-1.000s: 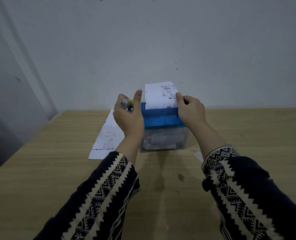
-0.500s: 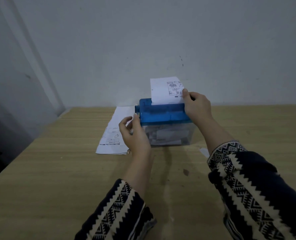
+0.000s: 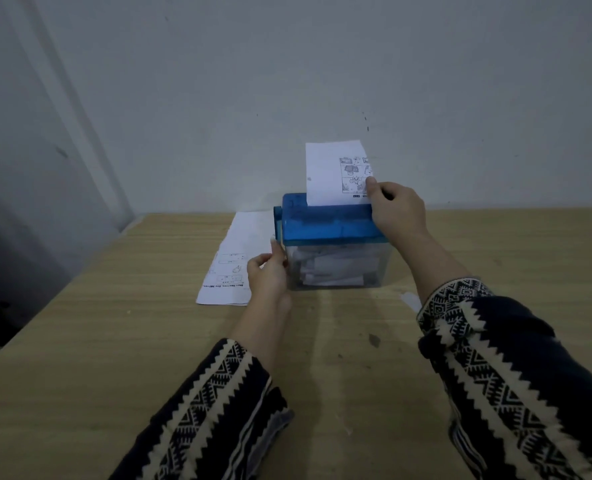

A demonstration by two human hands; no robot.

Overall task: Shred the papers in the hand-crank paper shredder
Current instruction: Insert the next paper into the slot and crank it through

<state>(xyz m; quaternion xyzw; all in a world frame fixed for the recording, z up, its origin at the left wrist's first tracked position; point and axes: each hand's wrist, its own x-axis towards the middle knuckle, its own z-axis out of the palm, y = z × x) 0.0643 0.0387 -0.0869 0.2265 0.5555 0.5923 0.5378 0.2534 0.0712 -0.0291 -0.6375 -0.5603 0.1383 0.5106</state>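
While the right hand (image 3: pixel 396 209) is pinching a printed sheet (image 3: pixel 332 171) standing in the blue shredder (image 3: pixel 329 226) on the table (image 3: pixel 114 341), the left hand (image 3: pixel 266 275) is gripping its side crank (image 3: pixel 277 220).

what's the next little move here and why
Probably swing the crank round with the left hand, which holds its low end at the left side of the shredder. Much of the sheet stands upright above the slot, and the right hand pinches its right edge, so it looks steadied and ready to feed down.
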